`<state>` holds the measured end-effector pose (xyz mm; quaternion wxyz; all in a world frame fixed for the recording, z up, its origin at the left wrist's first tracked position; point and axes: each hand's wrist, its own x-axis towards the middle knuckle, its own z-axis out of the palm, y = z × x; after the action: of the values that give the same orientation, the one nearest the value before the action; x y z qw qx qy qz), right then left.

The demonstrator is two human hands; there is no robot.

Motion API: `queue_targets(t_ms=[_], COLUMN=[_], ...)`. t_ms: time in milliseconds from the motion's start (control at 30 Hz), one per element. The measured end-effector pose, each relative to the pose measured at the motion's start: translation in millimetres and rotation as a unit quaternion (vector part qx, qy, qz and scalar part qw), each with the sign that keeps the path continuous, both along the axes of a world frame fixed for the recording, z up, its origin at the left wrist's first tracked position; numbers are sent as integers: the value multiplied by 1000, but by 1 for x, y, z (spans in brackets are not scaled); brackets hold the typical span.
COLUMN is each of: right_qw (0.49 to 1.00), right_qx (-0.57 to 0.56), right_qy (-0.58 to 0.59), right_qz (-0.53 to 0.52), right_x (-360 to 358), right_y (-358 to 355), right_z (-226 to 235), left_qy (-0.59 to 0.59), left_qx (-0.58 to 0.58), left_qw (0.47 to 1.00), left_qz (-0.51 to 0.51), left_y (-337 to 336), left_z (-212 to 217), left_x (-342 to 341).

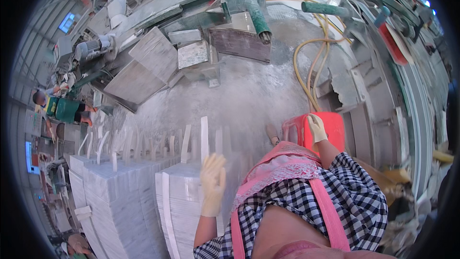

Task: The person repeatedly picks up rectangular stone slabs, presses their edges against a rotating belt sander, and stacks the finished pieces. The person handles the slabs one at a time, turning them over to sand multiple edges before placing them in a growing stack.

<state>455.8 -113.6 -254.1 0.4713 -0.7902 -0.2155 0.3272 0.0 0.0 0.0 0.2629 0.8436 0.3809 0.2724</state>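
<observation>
Three bundles of strapped white tiles point(120, 196) are seen at lower left, the leftmost cut off. The gloved left hand point(212, 182) is held spread above them. One red stool point(326, 129) is gripped by the right hand point(316, 127), its legs hidden.

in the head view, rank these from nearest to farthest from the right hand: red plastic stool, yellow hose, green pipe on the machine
1. Red plastic stool: right under the right hand, which rests on its top edge.
2. Yellow hose: loops on the dusty floor just above the hand in the picture.
3. Green pipe: far up at the machine, toward the left.
</observation>
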Motion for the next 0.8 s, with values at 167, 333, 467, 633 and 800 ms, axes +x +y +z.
queue_targets(t_ms=[167,333,467,633,800], right_qw=[998,995,996,986,975], right_qx=[37,25,79,49,88], right_qy=[-35,-81,0,94,122], right_qz=[42,52,-30,-126,-163], right_x=[48,118,138,153,177], right_y=[116,177,205,246,319], right_z=[32,26,7,30,78], left_qy=[-80,-40,-68,-97,-119], left_qx=[55,65,59,56,67], left_qw=[993,995,993,992,991], left_qz=[74,67,75,61,0], left_y=[91,156,208,294,415], left_z=[-20,-17,-24,-34,-47], left_x=[93,164,205,251,283])
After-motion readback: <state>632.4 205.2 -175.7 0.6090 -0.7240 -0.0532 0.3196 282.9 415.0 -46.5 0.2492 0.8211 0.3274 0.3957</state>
